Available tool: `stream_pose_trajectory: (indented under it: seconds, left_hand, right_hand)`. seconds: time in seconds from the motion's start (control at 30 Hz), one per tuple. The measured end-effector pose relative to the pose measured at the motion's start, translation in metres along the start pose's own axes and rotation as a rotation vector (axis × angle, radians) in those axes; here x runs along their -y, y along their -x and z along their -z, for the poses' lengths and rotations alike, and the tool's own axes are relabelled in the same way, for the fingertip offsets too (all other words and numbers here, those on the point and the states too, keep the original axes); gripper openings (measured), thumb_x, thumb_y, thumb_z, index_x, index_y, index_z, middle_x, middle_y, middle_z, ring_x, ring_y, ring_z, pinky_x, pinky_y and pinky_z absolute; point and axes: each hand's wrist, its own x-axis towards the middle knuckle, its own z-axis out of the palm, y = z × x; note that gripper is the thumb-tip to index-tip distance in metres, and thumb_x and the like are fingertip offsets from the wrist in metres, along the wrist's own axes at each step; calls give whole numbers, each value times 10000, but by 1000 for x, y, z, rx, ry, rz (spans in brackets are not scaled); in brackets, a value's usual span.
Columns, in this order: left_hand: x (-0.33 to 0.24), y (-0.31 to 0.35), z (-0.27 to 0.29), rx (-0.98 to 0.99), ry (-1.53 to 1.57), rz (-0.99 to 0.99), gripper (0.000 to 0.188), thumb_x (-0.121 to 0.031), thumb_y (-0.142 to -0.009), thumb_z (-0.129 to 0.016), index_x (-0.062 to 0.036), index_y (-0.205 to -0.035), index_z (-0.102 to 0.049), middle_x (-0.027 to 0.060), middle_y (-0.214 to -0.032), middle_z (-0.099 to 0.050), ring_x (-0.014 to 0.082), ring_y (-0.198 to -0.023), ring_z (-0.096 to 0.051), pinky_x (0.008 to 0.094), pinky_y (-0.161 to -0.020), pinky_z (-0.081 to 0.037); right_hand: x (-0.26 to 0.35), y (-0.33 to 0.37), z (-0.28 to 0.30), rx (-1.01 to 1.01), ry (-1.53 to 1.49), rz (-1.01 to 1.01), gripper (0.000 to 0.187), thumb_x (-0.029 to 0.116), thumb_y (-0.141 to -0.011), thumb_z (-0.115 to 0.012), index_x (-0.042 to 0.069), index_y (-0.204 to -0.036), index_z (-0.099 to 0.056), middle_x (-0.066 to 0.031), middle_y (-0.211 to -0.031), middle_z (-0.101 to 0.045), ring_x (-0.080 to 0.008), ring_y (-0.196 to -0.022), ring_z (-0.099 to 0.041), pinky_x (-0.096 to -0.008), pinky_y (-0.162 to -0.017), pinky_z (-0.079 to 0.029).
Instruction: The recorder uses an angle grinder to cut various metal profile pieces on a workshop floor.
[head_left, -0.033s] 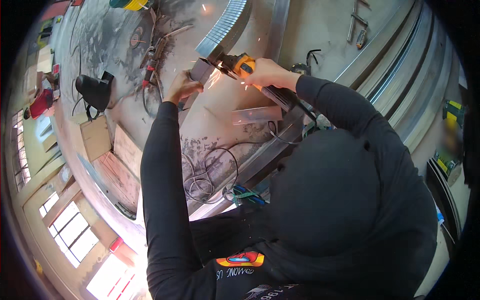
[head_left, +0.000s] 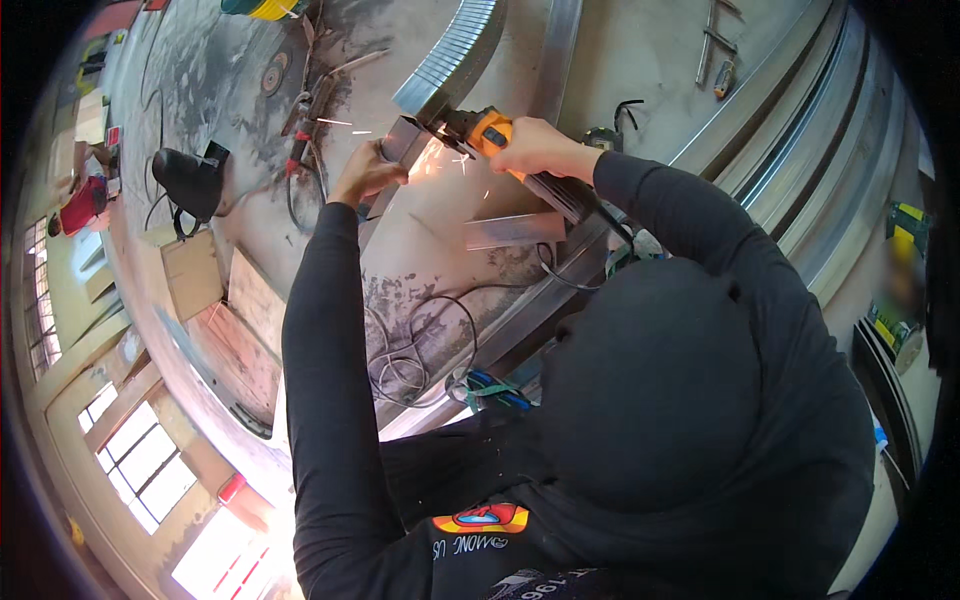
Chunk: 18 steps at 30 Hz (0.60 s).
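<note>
My right hand (head_left: 535,148) is wrapped round a yellow and black angle grinder (head_left: 490,132). Its disc sits against the end of a short metal tube piece (head_left: 404,141), and orange sparks (head_left: 432,156) spray from the contact. Closed on the near side of that metal tube is my left hand (head_left: 369,172); its fingertips are partly hidden. Just beyond the grinder head rises a curved metal channel (head_left: 450,62) with slits across its face. A loose flat metal offcut (head_left: 514,231) lies below the grinder.
Long metal profiles (head_left: 790,150) lie along the right. Coiled black cable (head_left: 405,362) and pliers (head_left: 495,390) rest nearer me. On the left are a black welding mask (head_left: 188,184), a cardboard box (head_left: 190,275) and a red-collared cable (head_left: 296,152). A screwdriver (head_left: 724,79) lies far right.
The spray of sparks has changed shape, with some streaks now flying to the left. The grinder has shifted very slightly; both hands keep their holds.
</note>
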Motion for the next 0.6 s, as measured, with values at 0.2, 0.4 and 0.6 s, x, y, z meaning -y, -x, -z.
stream_pose_trajectory:
  seconds: [0.2,0.4,0.6]
  left_hand:
    - [20,-7,-1,-33,101,3,356,-204,-571,-782,10,-839,-692,82,-693,-639,194,-650,-616,348,-611,-488]
    - [-1,0,6,7,10,4,375,-203,-556,-781,15,-843,-677,94,-705,-636,214,-636,-620,356,-600,-497]
    - [-9,3,3,15,55,56,233,-70,-639,-753,4,-799,-602,-6,-565,-463,114,-403,-424,335,-351,-281]
  right_hand:
    - [1,-4,-6,-41,17,27,489,342,-632,-798,-59,-895,-699,-197,-825,-698,-298,-759,-703,-383,-686,-542]
    - [1,-4,-4,-2,0,-39,489,335,-625,-802,-56,-902,-706,-208,-837,-699,-301,-775,-699,-377,-702,-542]
    - [1,-2,-2,-15,6,-31,483,327,-630,-800,-50,-918,-709,-196,-856,-704,-298,-770,-694,-378,-706,-544]
